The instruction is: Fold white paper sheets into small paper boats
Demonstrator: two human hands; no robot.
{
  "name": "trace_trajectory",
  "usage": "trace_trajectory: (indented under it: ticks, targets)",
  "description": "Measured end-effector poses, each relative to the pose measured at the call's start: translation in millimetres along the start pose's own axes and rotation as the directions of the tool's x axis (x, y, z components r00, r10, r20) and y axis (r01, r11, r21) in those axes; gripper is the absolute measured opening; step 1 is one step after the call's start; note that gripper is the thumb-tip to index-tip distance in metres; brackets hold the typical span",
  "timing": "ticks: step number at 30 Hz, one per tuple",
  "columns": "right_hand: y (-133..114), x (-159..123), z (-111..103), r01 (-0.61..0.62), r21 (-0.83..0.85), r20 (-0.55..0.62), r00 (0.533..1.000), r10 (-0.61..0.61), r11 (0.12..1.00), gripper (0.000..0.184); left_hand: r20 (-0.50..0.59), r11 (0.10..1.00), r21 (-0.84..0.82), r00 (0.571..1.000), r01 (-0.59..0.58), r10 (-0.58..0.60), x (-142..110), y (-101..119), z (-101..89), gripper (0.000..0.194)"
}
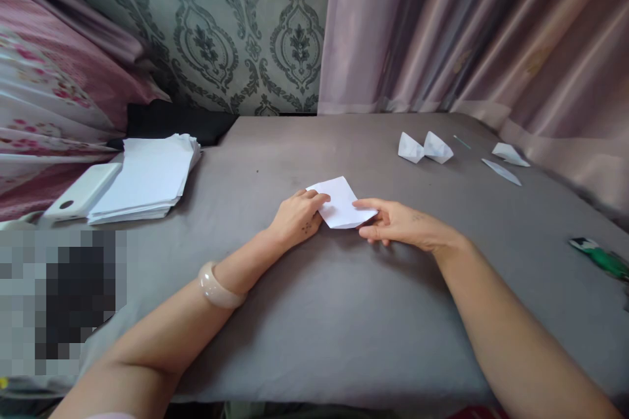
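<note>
A folded white sheet of paper (343, 201) is held between my two hands over the middle of the grey-covered table. My left hand (299, 217) grips its left edge, thumb on top and the other fingers curled at the side. At the right corner, my right hand (390, 221) pinches the paper, with some fingers underneath. The paper has slanted edges and a pointed top; its underside is hidden. A pale bangle (219, 287) circles my left forearm near the wrist.
Left stands a stack of white paper (142, 173) beside a white box-like object (83, 193). Folded paper shapes (410, 148) lie at the back right, near a thin stick (462, 142) and more folded paper pieces (501, 171). A green-handled object (602, 258) lies at the right edge.
</note>
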State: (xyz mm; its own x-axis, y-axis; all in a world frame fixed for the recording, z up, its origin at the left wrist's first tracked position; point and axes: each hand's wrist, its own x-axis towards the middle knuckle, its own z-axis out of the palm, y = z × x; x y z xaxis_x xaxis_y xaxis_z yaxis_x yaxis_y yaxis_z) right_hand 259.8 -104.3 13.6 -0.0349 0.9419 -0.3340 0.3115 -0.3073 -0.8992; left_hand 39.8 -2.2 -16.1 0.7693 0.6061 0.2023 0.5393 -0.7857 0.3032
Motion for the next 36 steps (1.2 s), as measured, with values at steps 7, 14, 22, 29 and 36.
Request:
trace_trajectory:
  ticks: [7, 14, 22, 29, 36]
  targets:
    - [22.8, 17.1, -3.7, 0.177, -0.586, -0.231, 0.899, -0.372, 0.791, 0.048, 0.018, 0.999, -0.012, 0.999, -0.029, 0.029, -1.1, 1.7, 1.2, 0.035]
    - [29.7, 20.5, 2.5, 0.31, -0.783, -0.036, 0.843, -0.536, 0.54, 0.039, 0.054, 0.995, 0.038, 0.994, -0.093, 0.091, 0.1, 2.7, -6.2, 0.036]
    - [17.7, 11.7, 4.2, 0.294, -0.749, -0.033, 0.879, -0.476, 0.594, 0.028, 0.097, 0.989, -0.109, 0.989, -0.1, 0.11, 1.2, -7.6, -11.1, 0.022]
    - [23.0, 32.0, 11.0, 0.141, -0.537, -0.332, 0.871, -0.362, 0.831, 0.025, -0.023, 0.915, -0.358, 0.978, 0.185, -0.207, 9.7, -8.7, 1.4, 0.021]
    - [15.5, 36.4, 7.5, 0.044, -0.218, -0.523, 0.839, -0.154, 0.975, 0.042, 0.254, 0.463, -0.74, 0.841, 0.487, -0.478, 16.4, -8.4, -7.4, 0.035]
